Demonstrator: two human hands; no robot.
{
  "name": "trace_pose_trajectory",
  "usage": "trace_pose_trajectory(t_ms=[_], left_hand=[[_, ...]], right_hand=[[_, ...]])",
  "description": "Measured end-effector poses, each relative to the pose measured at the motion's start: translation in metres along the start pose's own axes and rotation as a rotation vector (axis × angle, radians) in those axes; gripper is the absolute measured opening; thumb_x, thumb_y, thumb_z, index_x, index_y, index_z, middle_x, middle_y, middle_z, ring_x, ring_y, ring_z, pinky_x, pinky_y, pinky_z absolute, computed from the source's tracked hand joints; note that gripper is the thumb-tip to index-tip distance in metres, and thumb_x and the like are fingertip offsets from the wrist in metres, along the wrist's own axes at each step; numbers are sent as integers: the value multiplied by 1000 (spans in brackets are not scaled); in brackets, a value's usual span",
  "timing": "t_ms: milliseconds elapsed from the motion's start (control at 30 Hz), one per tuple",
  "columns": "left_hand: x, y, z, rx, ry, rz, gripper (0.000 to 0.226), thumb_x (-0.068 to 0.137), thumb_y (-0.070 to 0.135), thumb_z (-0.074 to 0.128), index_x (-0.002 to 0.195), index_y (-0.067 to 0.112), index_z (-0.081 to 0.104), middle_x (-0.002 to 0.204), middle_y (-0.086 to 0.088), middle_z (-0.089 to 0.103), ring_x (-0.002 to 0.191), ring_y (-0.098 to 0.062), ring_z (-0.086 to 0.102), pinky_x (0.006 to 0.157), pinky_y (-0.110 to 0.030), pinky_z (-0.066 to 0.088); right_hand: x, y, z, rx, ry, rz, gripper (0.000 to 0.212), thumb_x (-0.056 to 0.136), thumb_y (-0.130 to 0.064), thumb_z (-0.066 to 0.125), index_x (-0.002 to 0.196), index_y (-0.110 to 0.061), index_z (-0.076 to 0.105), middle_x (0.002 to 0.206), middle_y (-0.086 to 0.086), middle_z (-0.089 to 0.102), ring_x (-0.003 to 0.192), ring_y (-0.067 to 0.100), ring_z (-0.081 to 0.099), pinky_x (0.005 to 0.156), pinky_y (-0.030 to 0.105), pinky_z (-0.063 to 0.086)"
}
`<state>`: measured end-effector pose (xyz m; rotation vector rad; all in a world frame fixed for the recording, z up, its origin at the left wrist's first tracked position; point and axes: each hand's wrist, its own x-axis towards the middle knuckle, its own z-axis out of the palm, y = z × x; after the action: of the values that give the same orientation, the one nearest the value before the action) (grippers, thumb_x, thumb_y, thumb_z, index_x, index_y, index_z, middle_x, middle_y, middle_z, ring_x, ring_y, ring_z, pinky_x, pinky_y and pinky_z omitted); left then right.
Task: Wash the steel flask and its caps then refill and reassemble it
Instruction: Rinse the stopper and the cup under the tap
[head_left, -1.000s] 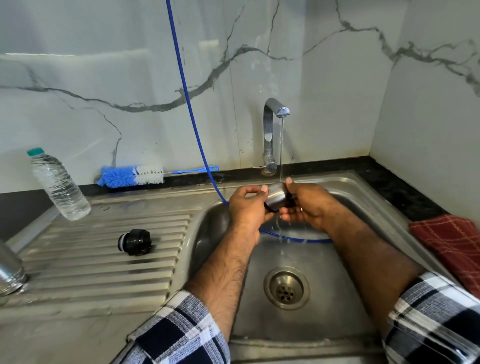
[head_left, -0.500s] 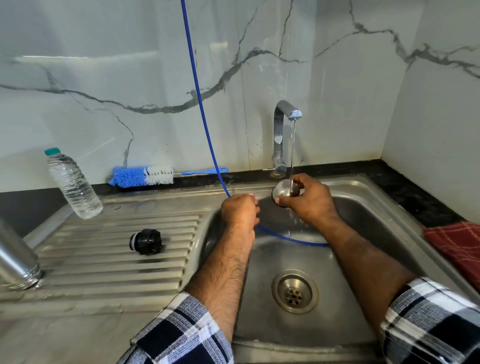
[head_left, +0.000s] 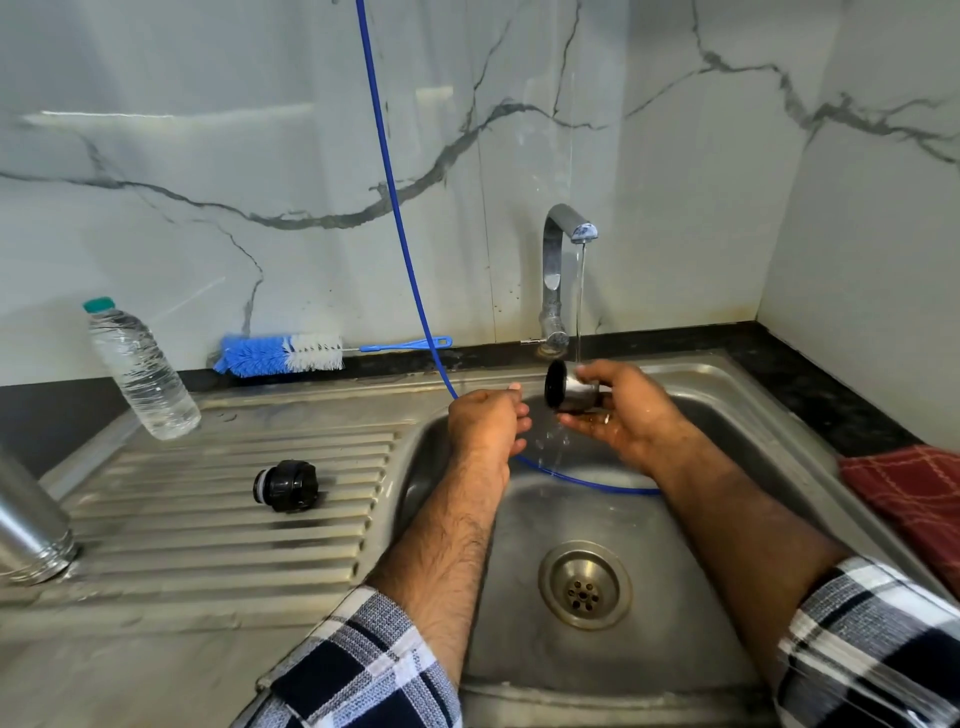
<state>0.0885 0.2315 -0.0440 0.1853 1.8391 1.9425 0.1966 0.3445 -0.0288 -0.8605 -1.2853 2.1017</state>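
Observation:
My right hand (head_left: 626, 410) holds the steel outer cap (head_left: 570, 391) on its side under the running tap (head_left: 563, 270), its dark open mouth turned left. Water runs off the cap into the sink basin (head_left: 675, 545). Just left of the cap, my left hand (head_left: 488, 421) hovers with loosely curled fingers and holds nothing. The black inner cap (head_left: 287, 486) lies on the ribbed drainboard (head_left: 218, 525). The steel flask body (head_left: 28, 525) stands at the far left edge, partly out of frame.
A plastic water bottle (head_left: 140, 371) leans at the drainboard's back left. A blue and white bottle brush (head_left: 291, 353) lies along the wall. A blue hose (head_left: 395, 208) hangs down into the basin. A red cloth (head_left: 914, 493) sits on the right counter.
My left hand has let go of the steel cap and drawn back to the left. My right hand has turned the cap on its side under the stream.

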Motion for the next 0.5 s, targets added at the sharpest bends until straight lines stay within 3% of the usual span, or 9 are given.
trace_pose_trajectory(t_ms=[100, 300, 500], left_hand=[[0, 1, 0, -2, -12, 2, 9, 101, 23, 70, 93, 19, 72, 87, -3, 78, 83, -20, 76, 71, -34, 59], [-1, 1, 1, 2, -13, 7, 12, 99, 25, 73, 92, 16, 71, 86, -4, 79, 78, -19, 74, 70, -34, 59], [-2, 1, 1, 5, -18, 22, 13, 99, 26, 73, 93, 16, 71, 87, -4, 79, 79, -19, 75, 67, -33, 59]], right_hand=[[3, 0, 1, 139, -24, 48, 29, 102, -21, 60, 125, -2, 63, 118, 28, 69, 96, 38, 77, 79, 44, 66], [6, -4, 2, 214, -95, 101, 45, 112, -37, 38, 128, -2, 61, 118, 36, 71, 62, 22, 64, 55, 28, 53], [4, -4, 5, 264, -106, 97, 45, 112, -38, 35, 129, -5, 61, 115, 36, 72, 64, 21, 63, 61, 27, 52]])
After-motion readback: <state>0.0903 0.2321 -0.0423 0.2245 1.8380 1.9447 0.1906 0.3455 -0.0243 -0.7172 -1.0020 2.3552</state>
